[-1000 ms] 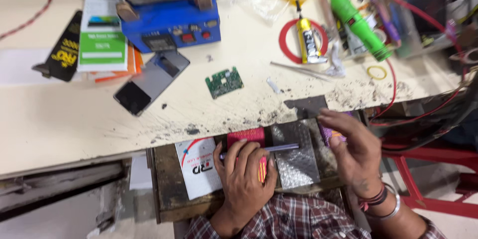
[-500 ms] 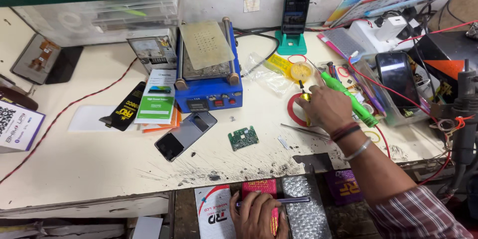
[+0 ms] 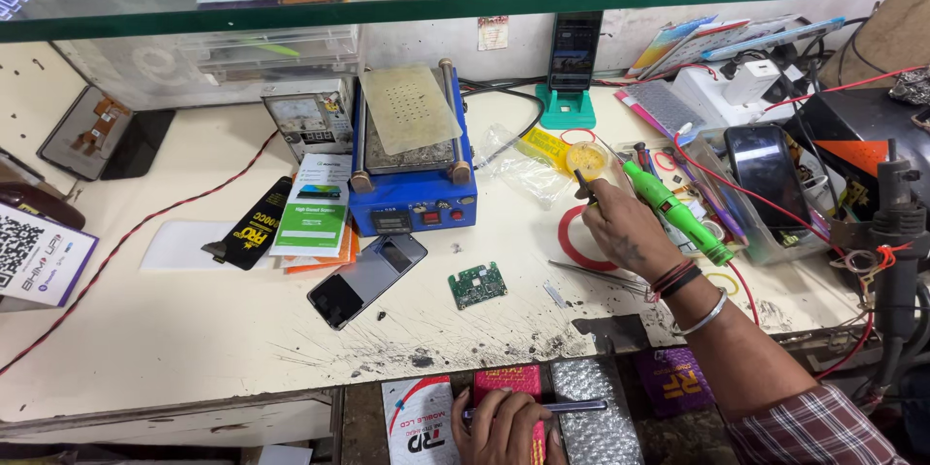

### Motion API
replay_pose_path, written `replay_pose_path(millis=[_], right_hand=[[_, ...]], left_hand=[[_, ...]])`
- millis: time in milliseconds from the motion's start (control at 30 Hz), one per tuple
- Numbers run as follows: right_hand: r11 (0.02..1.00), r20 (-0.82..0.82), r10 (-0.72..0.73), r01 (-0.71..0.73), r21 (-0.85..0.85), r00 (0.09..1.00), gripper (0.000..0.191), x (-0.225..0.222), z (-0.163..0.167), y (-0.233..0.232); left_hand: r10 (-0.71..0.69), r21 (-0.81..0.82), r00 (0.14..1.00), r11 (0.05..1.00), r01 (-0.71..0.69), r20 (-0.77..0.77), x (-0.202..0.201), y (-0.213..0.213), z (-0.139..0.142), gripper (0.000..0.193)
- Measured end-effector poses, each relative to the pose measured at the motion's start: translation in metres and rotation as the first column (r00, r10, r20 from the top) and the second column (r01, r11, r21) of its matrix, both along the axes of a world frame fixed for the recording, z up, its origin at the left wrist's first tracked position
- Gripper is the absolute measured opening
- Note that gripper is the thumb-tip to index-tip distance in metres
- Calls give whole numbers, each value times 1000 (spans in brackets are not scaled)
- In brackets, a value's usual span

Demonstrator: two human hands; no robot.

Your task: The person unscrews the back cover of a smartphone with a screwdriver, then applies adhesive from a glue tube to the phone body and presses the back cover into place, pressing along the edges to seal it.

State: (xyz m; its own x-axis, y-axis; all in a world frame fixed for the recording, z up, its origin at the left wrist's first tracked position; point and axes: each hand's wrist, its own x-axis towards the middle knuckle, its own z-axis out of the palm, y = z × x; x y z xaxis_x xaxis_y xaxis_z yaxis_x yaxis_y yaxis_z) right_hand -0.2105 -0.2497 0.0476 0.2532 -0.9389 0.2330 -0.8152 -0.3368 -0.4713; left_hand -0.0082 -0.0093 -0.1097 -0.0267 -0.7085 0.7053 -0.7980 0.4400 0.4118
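Head view: lines run from the left of the worktop (image 3: 174,349) to the right.
Phone at 9 o'clock: a grey smartphone (image 3: 368,279) lies flat, face up, just below the blue heating station (image 3: 412,160); its glass would be slippery and breakable, so the long edges are the place to take it.
Circuit board at centre: a small green board (image 3: 478,285) lies apart from the phone, toward 3 o'clock of it; I judge it light, stiff and fragile, best pinched by its bare rim.
Left hand at 6 o'clock: the left hand (image 3: 502,429) rests palm down in the open drawer, fingers curled on a pink packet (image 3: 506,381), with a slim blue-grey tool (image 3: 567,408) under the fingertips; whether it truly grips the tool I cannot tell.
Right hand at 2 o'clock: the right hand (image 3: 625,225) is closed in a narrow pinch on a thin dark tool (image 3: 581,183), its tip at a small round yellow tin (image 3: 587,157) near the back of the worktop. The tool looks light and rigid, held low like a pen; the tin is shallow and would slide if nudged.
Beside it: a green soldering iron (image 3: 673,209) lies just past the knuckles, and tweezers (image 3: 596,274) lie below the wrist.
Change: half a second ago the right hand hovered nearer the red wire loop (image 3: 572,242); now it has reached further toward 12 o'clock to the tin. The left hand has stayed on the packet.
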Motion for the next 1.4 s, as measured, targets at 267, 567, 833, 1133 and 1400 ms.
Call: replay_pose_path(millis=[267,567,833,1133,1400], right_hand=[[994,-158,56,-70,-81,986,37,13,13,2],[994,-380,-80,100,33,922,41,26,18,14],[926,-117,72,-110,-362,990,62,0,-1,25],[982,-523,-186,147,-114,832,45,-13,14,67],[975,-291,-165,112,-191,942,47,-11,19,74]], left_hand=[[4,-32,1000,999,-4,5,0,-1,-3,20],[-28,34,999,999,28,22,1,1,-10,18],[-43,35,998,999,42,40,2,2,-19,19],[11,-25,1000,1000,-10,21,0,1,-14,21],[-37,58,999,998,36,13,4,7,25,25]])
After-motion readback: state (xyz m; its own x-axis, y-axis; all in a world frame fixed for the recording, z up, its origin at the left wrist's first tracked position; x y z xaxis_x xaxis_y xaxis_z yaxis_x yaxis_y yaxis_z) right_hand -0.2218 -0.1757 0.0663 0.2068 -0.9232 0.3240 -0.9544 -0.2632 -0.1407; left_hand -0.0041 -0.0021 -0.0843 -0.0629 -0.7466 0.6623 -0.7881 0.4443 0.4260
